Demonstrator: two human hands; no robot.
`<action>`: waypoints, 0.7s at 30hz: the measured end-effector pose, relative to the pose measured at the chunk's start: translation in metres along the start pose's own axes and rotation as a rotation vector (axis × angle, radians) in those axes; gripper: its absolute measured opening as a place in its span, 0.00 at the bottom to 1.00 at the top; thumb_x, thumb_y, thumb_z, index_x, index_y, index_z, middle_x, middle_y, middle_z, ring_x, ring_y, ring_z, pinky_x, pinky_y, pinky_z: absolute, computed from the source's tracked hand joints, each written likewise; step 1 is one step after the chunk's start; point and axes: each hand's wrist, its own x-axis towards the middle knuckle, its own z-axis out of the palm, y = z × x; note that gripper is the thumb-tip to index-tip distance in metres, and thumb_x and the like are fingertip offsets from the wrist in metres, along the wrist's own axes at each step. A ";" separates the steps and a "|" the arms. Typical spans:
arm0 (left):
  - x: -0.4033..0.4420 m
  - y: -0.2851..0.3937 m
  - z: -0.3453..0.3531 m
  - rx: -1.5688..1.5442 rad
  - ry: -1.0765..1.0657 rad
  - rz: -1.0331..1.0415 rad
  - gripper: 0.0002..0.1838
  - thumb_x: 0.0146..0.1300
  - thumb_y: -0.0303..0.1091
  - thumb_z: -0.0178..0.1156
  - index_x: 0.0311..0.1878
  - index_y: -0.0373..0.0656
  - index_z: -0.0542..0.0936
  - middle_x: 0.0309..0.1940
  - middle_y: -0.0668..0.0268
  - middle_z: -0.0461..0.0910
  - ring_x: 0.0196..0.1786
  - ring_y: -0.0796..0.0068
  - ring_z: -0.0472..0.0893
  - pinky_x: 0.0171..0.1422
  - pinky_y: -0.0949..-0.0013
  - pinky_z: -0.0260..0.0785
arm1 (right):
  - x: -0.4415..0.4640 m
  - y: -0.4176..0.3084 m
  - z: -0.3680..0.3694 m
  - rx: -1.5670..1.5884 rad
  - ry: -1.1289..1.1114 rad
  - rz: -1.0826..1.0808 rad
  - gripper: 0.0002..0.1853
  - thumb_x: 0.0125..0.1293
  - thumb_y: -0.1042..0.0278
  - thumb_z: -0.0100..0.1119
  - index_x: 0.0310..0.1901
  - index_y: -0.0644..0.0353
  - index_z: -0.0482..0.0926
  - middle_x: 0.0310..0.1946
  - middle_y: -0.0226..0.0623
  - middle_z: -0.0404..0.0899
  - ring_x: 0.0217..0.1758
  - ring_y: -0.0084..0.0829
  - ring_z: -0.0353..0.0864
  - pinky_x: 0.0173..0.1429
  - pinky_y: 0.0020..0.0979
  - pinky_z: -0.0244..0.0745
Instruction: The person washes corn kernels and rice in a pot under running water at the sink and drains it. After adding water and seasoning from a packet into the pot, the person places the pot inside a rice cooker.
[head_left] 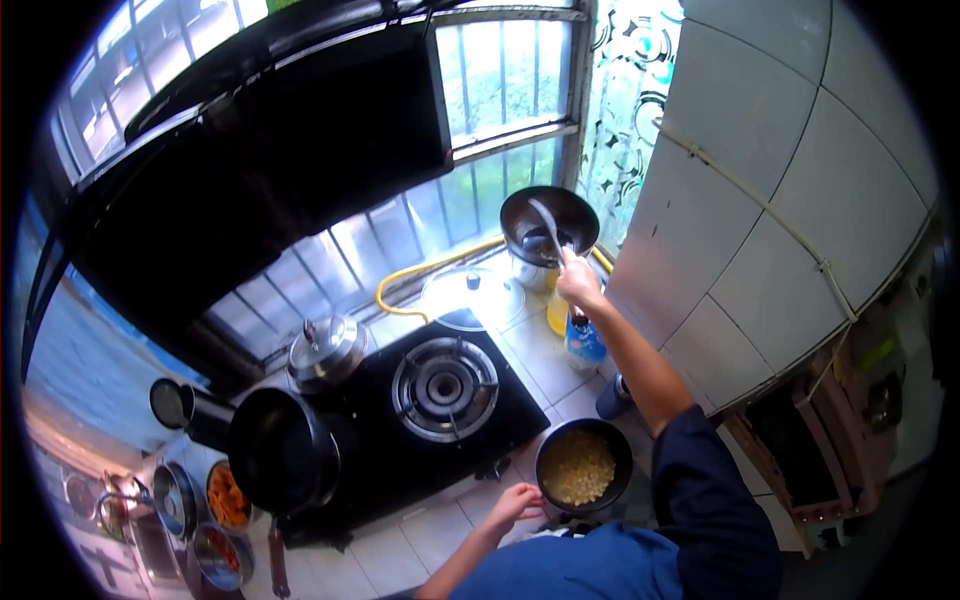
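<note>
My right hand (578, 280) is closed around a long-handled metal spatula (545, 218). Its grey head is over a dark wok (580, 205), which rests on a light-coloured vessel in the far corner; whether head and wok touch I cannot tell. Below that hand stand a yellow bottle (556, 314) and a blue-labelled package (584, 344). Close to my body, a dark pan (625, 475) contains pale diced food (582, 468) in some liquid. At the pan's left side is my left hand (516, 503), fingers loosely stretched and apart, holding nothing visible.
A black gas stove (520, 395) carries a dark frying pan (275, 450) on its left. Behind it are a lidded metal pot (328, 352), a glass lid (474, 296) and a yellow hose (395, 282). Bowls of orange pieces (228, 497) stand left. A tiled wall (740, 240) bounds the right.
</note>
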 end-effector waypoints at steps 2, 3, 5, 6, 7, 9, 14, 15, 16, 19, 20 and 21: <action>0.003 -0.004 -0.007 -0.045 -0.036 0.008 0.06 0.63 0.34 0.50 0.40 0.43 0.72 0.39 0.65 0.75 0.44 0.73 0.76 0.48 0.62 0.73 | 0.037 -0.007 0.012 -0.264 0.007 0.117 0.16 0.57 0.72 0.46 0.49 0.56 0.68 0.42 0.49 0.73 0.46 0.47 0.76 0.46 0.41 0.72; 0.002 -0.003 -0.009 -0.057 -0.047 0.014 0.07 0.64 0.34 0.50 0.41 0.43 0.72 0.40 0.64 0.75 0.45 0.73 0.76 0.49 0.62 0.73 | 0.052 -0.002 0.024 -0.296 0.060 0.107 0.14 0.60 0.71 0.45 0.47 0.56 0.72 0.42 0.48 0.73 0.46 0.46 0.77 0.46 0.39 0.74; -0.005 0.001 -0.008 -0.089 -0.049 0.024 0.08 0.64 0.32 0.49 0.43 0.42 0.72 0.42 0.63 0.75 0.47 0.71 0.76 0.50 0.61 0.73 | 0.084 0.014 0.052 -0.320 0.126 0.109 0.12 0.61 0.70 0.43 0.44 0.57 0.75 0.43 0.47 0.73 0.46 0.44 0.77 0.46 0.38 0.74; -0.002 -0.002 -0.013 -0.110 -0.072 0.015 0.08 0.64 0.32 0.48 0.43 0.41 0.72 0.43 0.63 0.75 0.48 0.70 0.76 0.50 0.60 0.72 | 0.094 0.018 0.060 -0.313 0.144 0.111 0.12 0.62 0.69 0.42 0.43 0.57 0.76 0.43 0.47 0.73 0.46 0.44 0.77 0.45 0.38 0.75; 0.003 -0.008 -0.021 -0.133 -0.094 0.005 0.08 0.64 0.32 0.48 0.44 0.41 0.72 0.44 0.63 0.75 0.48 0.70 0.76 0.51 0.59 0.72 | 0.102 0.021 0.067 -0.306 0.159 0.114 0.13 0.63 0.68 0.42 0.42 0.58 0.77 0.43 0.47 0.73 0.45 0.43 0.77 0.45 0.37 0.75; 0.017 -0.021 -0.040 -0.172 -0.075 -0.037 0.10 0.64 0.31 0.48 0.45 0.35 0.71 0.44 0.57 0.74 0.51 0.61 0.75 0.56 0.53 0.69 | 0.123 0.031 0.084 -0.290 0.159 0.158 0.13 0.63 0.67 0.41 0.42 0.59 0.77 0.43 0.46 0.73 0.46 0.42 0.77 0.45 0.36 0.75; 0.028 -0.008 -0.046 -0.217 -0.051 -0.044 0.10 0.64 0.30 0.49 0.45 0.36 0.71 0.45 0.58 0.74 0.51 0.62 0.75 0.56 0.53 0.69 | 0.147 0.038 0.100 -0.384 0.199 0.207 0.11 0.62 0.67 0.45 0.42 0.60 0.75 0.43 0.39 0.72 0.47 0.37 0.74 0.47 0.35 0.73; 0.028 -0.006 -0.044 -0.221 -0.048 -0.043 0.10 0.64 0.30 0.49 0.45 0.36 0.71 0.45 0.58 0.74 0.51 0.62 0.75 0.56 0.53 0.69 | 0.145 0.037 0.098 -0.431 0.175 0.228 0.11 0.61 0.67 0.47 0.43 0.58 0.76 0.44 0.38 0.73 0.49 0.37 0.74 0.47 0.34 0.72; 0.028 -0.004 -0.044 -0.221 -0.044 -0.038 0.10 0.63 0.30 0.49 0.45 0.36 0.71 0.45 0.58 0.74 0.51 0.62 0.75 0.55 0.53 0.69 | 0.145 0.036 0.095 -0.431 0.169 0.230 0.11 0.61 0.67 0.47 0.43 0.58 0.76 0.44 0.38 0.73 0.49 0.37 0.74 0.47 0.34 0.72; 0.029 -0.001 -0.045 -0.227 -0.031 -0.028 0.10 0.63 0.30 0.49 0.45 0.36 0.71 0.45 0.58 0.74 0.51 0.62 0.75 0.55 0.53 0.69 | 0.141 0.025 0.069 -0.427 -0.065 0.342 0.14 0.54 0.67 0.55 0.44 0.54 0.79 0.48 0.39 0.75 0.54 0.37 0.71 0.54 0.35 0.68; 0.029 -0.002 -0.047 -0.233 -0.030 -0.025 0.10 0.63 0.30 0.49 0.45 0.36 0.71 0.45 0.58 0.74 0.51 0.62 0.75 0.55 0.53 0.69 | 0.145 0.027 0.069 -0.407 -0.052 0.338 0.15 0.53 0.66 0.56 0.44 0.54 0.78 0.48 0.39 0.75 0.54 0.38 0.71 0.54 0.35 0.68; 0.029 -0.005 -0.048 -0.233 -0.026 -0.017 0.10 0.63 0.30 0.49 0.45 0.36 0.70 0.45 0.58 0.74 0.51 0.62 0.75 0.55 0.53 0.69 | 0.146 0.029 0.067 -0.388 -0.042 0.335 0.15 0.53 0.66 0.56 0.44 0.54 0.78 0.48 0.40 0.74 0.54 0.39 0.71 0.54 0.35 0.68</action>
